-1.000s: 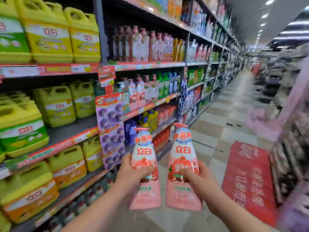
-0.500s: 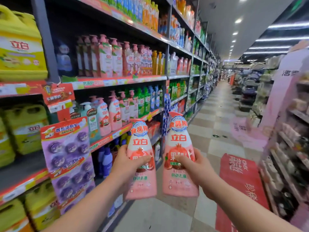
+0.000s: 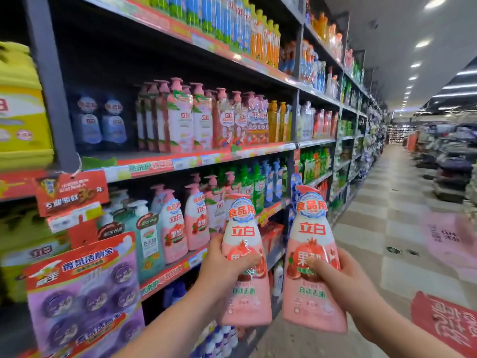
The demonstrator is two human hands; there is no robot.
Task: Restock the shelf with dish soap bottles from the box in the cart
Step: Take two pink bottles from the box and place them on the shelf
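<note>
We hold two pink soap bottles low in the middle of the frame. Our left hand [image 3: 227, 270] grips the left bottle [image 3: 245, 262]; our right hand [image 3: 343, 282] grips the right bottle [image 3: 313, 264]. Behind them, shelves [image 3: 196, 161] full of pink bottles [image 3: 180, 117]. A purple hanging pack [image 3: 85, 293] sits lower left.

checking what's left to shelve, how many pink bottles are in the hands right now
2. One bottle is in the left hand, the other bottle in the right hand, side by side and upright. Similar pink bottles already stand on the shelf.
</note>
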